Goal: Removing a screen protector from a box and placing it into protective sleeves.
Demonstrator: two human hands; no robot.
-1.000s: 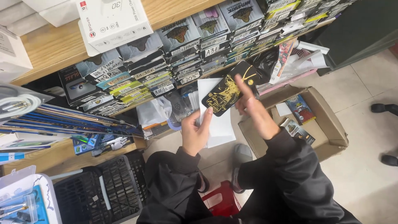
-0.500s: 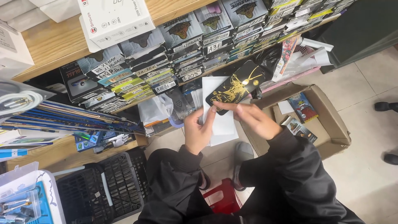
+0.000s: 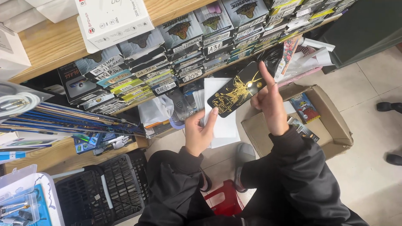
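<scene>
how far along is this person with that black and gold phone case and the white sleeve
Done: the black phone case with gold artwork looks to be out of the white sleeve, overlapping only its upper right corner. In hand: the left hand pinches the sleeve and the case's lower end, while the right hand is beside the case with the index finger raised. Left: the case isn't put down anywhere yet; the cardboard box beside it sits open.

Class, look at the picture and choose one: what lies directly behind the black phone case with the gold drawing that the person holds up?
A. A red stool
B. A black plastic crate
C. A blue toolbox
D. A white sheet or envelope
D. The black phone case overlaps a white sheet pinched by the left hand, while the right hand is at the case's upper end with a finger raised.
</scene>
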